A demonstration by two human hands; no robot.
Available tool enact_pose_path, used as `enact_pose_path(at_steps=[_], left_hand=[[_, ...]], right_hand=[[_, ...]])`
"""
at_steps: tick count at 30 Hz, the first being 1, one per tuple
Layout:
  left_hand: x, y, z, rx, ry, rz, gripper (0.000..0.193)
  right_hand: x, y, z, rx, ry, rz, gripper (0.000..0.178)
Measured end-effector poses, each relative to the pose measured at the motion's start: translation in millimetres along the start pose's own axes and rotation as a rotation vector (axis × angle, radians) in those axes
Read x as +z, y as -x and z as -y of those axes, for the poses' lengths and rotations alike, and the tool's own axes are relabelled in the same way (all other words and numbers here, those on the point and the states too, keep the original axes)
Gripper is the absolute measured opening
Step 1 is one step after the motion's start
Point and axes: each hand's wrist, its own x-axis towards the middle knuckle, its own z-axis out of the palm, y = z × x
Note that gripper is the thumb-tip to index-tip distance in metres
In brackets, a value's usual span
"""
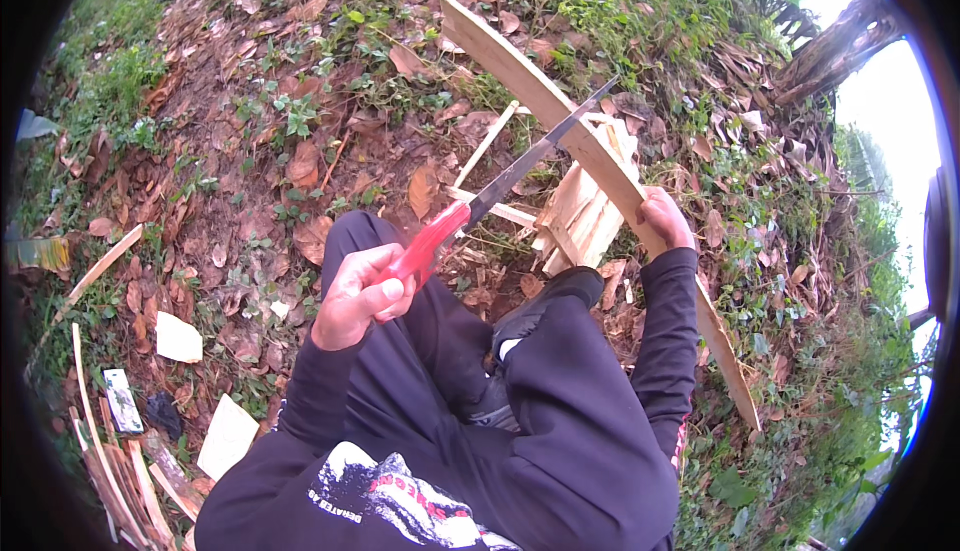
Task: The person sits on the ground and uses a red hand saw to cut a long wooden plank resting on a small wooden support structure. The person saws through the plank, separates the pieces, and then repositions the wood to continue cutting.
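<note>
My left hand (pixel 362 296) is closed round the red handle of a handsaw (pixel 510 179). Its dark, narrowing blade slants up to the right and lies across a long pale wooden plank (pixel 520 73); the teeth are too small to make out. My right hand (pixel 664 221) grips the plank's edge lower down, fingers mostly hidden behind it. The plank slopes from the upper middle to the lower right, passing behind my right forearm. Beneath it, just beyond my shoe, rests a roughly split block of pale wood (pixel 583 213).
My shoe (pixel 550 306) and bent knees are close to the block. Thin sticks (pixel 487 141) and chips lie around it. Split wood strips (pixel 120 491) and pale flat pieces (pixel 228 436) are at the lower left. Leafy ground slopes behind; a trunk (pixel 840 46) stands far right.
</note>
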Motion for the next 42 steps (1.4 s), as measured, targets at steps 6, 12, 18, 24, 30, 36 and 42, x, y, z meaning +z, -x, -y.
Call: enact_pose_path(at_steps=[6, 12, 18, 24, 30, 36, 42], left_hand=[[6.5, 3.0, -11.1, -0.270, -0.110, 0.059, 0.017], [2.6, 31.4, 8.0, -0.328, -0.140, -0.123, 0.018], [30.9, 48.5, 26.1, -0.321, -0.378, -0.287, 0.036], [59.9, 43.9, 32.3, -0.285, -0.454, -0.269, 0.039], [81.4, 9.3, 57.1, -0.228, -0.504, -0.278, 0.041], [94.1, -30.2, 77.3, -0.208, -0.397, -0.266, 0.039], [100.2, -55.5, 84.8, -0.212, -0.400, -0.268, 0.038]], right_hand=[[19.6, 9.9, -14.5, -0.060, 0.080, -0.205, 0.035], [60.0, 34.6, 20.5, -0.048, 0.334, -0.310, 0.042], [96.5, 46.1, 15.7, -0.127, 0.372, -0.550, 0.049], [94.1, 48.8, 5.9, -0.207, 0.434, -0.621, 0.049], [89.6, 48.0, 3.2, -0.146, 0.331, -0.562, 0.049], [84.0, 51.7, -4.9, -0.130, 0.364, -0.550, 0.053], [79.3, 49.4, -5.0, -0.153, 0.363, -0.553, 0.056]])
